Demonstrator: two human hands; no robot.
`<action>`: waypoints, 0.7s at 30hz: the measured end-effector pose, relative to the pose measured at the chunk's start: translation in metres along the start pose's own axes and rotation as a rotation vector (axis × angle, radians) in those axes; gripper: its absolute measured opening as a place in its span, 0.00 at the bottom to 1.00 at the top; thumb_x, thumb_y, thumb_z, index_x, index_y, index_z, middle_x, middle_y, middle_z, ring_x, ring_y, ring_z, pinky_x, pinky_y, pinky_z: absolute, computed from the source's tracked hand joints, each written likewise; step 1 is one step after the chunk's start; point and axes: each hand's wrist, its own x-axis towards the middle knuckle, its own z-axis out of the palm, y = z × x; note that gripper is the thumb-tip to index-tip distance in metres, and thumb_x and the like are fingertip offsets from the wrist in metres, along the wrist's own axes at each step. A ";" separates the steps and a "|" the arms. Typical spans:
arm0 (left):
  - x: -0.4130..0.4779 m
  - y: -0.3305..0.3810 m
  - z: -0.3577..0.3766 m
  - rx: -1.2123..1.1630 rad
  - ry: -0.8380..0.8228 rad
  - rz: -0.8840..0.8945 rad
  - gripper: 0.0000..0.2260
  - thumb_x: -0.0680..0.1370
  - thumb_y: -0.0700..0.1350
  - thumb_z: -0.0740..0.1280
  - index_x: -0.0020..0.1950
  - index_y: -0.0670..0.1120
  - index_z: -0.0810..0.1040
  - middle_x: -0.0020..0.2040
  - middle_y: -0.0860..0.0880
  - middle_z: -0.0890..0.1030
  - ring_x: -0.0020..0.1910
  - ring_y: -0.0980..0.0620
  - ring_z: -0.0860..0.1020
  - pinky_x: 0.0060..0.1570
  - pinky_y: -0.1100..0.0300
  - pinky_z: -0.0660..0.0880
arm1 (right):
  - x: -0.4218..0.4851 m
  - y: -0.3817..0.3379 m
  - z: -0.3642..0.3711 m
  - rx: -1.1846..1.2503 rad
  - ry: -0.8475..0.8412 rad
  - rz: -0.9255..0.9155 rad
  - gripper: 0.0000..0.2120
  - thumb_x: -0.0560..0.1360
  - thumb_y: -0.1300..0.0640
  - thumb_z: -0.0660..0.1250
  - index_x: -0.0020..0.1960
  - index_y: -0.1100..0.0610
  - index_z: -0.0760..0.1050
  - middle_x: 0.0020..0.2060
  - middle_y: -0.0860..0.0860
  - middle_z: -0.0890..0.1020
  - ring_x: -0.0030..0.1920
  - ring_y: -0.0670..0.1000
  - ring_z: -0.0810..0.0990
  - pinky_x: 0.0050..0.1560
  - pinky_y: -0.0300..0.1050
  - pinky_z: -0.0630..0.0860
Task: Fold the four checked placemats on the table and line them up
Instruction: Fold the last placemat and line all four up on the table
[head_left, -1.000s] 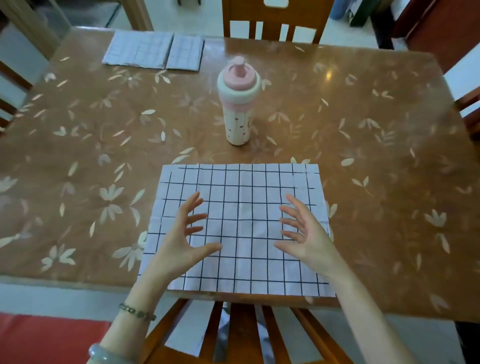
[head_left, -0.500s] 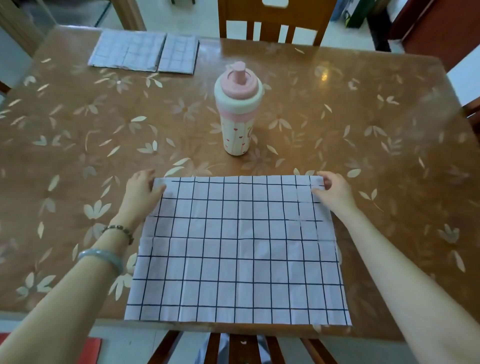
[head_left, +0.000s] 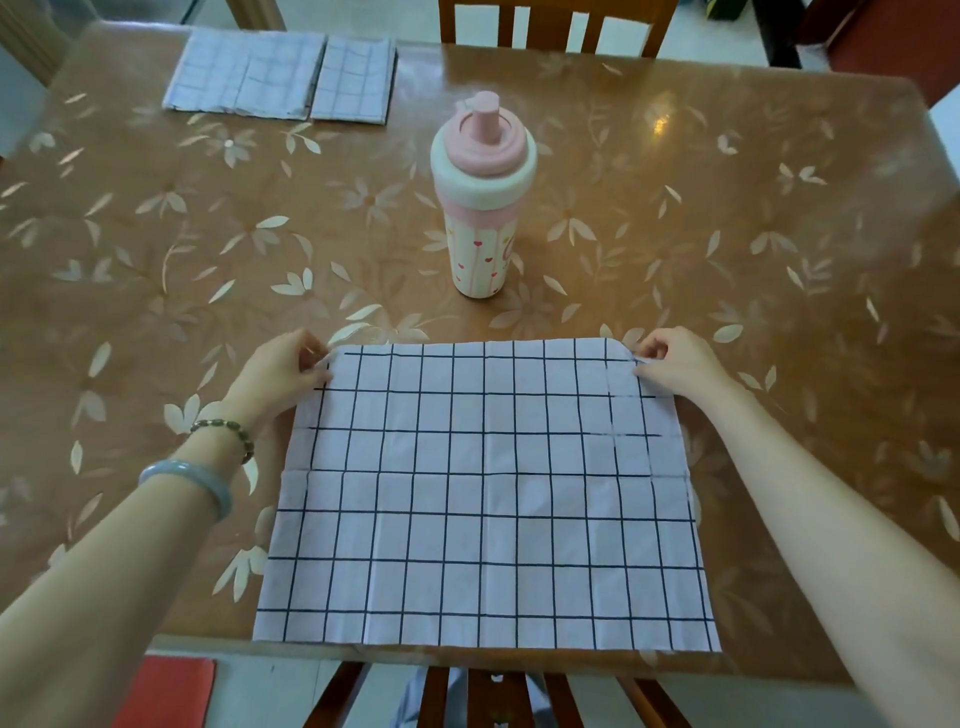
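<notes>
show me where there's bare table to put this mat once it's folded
Bare table lies right of the pink bottle, and between the folded placemats and the left hand. The near middle is crowded: the open placemat, pinched by left and right hand.

pink bottle (head_left: 483, 197) standing centre frame just beyond the placemat (head_left: 483, 499), bare tabletop (head_left: 753, 249) lying open at right

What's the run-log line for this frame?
phase: pre-fold | open placemat: flat at near edge | left hand: pinches far-left corner | right hand: pinches far-right corner | folded placemats: far left | bottle: upright
</notes>
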 end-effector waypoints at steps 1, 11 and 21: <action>0.001 0.000 0.000 -0.003 -0.007 0.010 0.06 0.72 0.43 0.73 0.43 0.46 0.76 0.41 0.47 0.77 0.44 0.46 0.74 0.42 0.56 0.68 | 0.001 0.001 -0.001 0.034 -0.003 0.022 0.05 0.66 0.60 0.71 0.37 0.52 0.76 0.43 0.54 0.78 0.45 0.54 0.75 0.38 0.42 0.65; -0.007 0.019 -0.033 -0.188 0.194 -0.022 0.09 0.75 0.45 0.69 0.37 0.45 0.73 0.34 0.49 0.75 0.37 0.49 0.72 0.35 0.62 0.67 | -0.019 -0.010 -0.043 0.254 0.068 -0.059 0.02 0.71 0.62 0.68 0.40 0.59 0.76 0.37 0.54 0.78 0.35 0.50 0.72 0.34 0.42 0.66; -0.053 0.035 -0.088 -0.516 0.190 -0.004 0.06 0.71 0.42 0.75 0.40 0.42 0.80 0.29 0.57 0.79 0.28 0.63 0.74 0.35 0.72 0.70 | -0.084 0.001 -0.081 0.528 0.213 -0.049 0.06 0.68 0.63 0.75 0.38 0.56 0.79 0.33 0.42 0.83 0.32 0.34 0.78 0.45 0.37 0.73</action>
